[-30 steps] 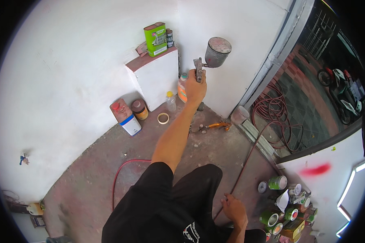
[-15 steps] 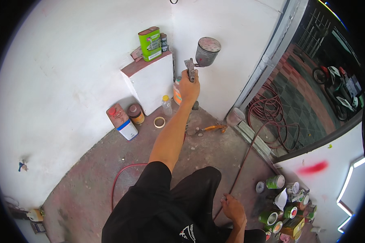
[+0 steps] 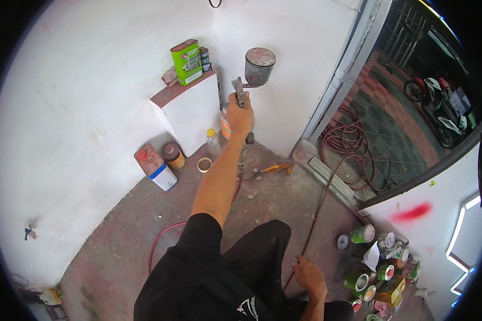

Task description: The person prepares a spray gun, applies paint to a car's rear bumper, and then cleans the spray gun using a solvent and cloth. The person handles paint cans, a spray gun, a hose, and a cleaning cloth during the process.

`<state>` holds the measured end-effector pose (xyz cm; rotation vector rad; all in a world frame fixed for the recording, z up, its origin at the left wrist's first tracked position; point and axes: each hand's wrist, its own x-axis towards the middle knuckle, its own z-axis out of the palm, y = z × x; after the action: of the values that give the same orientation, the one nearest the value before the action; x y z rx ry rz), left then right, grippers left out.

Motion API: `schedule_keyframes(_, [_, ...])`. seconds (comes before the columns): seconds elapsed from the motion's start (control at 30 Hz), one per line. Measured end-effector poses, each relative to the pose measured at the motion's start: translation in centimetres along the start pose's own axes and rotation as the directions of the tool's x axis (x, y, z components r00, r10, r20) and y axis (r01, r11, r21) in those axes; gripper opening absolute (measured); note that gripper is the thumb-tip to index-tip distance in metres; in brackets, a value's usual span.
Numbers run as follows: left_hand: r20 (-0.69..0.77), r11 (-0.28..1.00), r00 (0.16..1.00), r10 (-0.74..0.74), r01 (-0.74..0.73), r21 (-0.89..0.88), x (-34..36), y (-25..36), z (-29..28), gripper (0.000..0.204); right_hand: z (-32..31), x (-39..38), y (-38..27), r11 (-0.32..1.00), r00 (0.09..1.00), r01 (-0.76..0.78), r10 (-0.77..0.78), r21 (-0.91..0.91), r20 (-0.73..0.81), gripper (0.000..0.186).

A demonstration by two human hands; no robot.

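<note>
My left hand (image 3: pixel 240 115) is stretched out in front and closed round the handle of a spray gun (image 3: pixel 240 91). The gun's grey, paint-stained cup (image 3: pixel 260 68) stands up to the right of the hand, before the white corner wall. A red hose (image 3: pixel 166 231) runs along the floor and passes behind my left arm. Low on the right, my right hand (image 3: pixel 309 275) has its fingers curled beside my dark-clad knee. Another length of hose (image 3: pixel 317 222) passes by its fingertips; whether they grip it, or anything, is hidden.
A green can (image 3: pixel 187 63) stands on a ledge. Below are a tin with a red cap (image 3: pixel 155 167), a brown jar (image 3: pixel 173 155), a tape roll (image 3: pixel 204 165) and a yellow-capped bottle (image 3: pixel 212 141). An orange spray gun (image 3: pixel 276 168) lies on the floor. Several paint cans (image 3: pixel 362 234) crowd the right.
The view has turned slightly to the right. My left hand and the spray gun have moved a little up and left against the wall. My right hand stays in place.
</note>
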<state>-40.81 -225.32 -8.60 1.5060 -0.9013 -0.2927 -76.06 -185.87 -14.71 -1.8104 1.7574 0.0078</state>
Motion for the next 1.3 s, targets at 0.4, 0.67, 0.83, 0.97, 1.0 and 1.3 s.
schedule_keyframes(0.4, [-0.039, 0.999, 0.999, 0.021, -0.022, -0.025, 0.5, 0.5, 0.0, 0.039, -0.4, -0.3, -0.1, 0.999, 0.999, -0.031, 0.031, -0.005, 0.019, 0.042])
schedule_keyframes(0.67, [-0.025, 0.999, 0.999, 0.024, -0.024, 0.021, 2.6, -1.2, 0.1, 0.047, -0.2, 0.0, -2.7, 0.999, 1.000, -0.027, 0.027, 0.044, 0.010, 0.040])
schedule_keyframes(0.83, [0.047, 0.981, 0.993, 0.110, -0.101, -0.164, 5.4, -5.0, 1.5, 0.054, -2.0, 2.9, -3.8, 0.887, 0.968, 0.166, -0.062, 0.431, -0.244, 0.039])
schedule_keyframes(0.97, [0.093, 0.938, 0.978, -0.184, 0.203, -0.280, 13.4, -10.5, -1.7, 0.052, -2.9, 6.5, -6.1, 0.837, 0.949, 0.292, -0.195, 0.463, -0.248, 0.038])
schedule_keyframes(1.0, [0.060, 0.946, 0.986, -0.158, 0.169, -0.275, 14.6, -11.1, -2.1, 0.055, -2.4, 7.0, -6.1, 0.835, 0.958, 0.270, -0.181, 0.480, -0.225, 0.038])
schedule_keyframes(1.3, [0.294, 0.983, 0.956, 0.021, 0.034, -0.179, -2.6, 5.7, -8.1, 0.061, -0.3, -0.2, -4.5, 0.847, 0.964, 0.218, -0.109, 0.484, -0.244, 0.039])
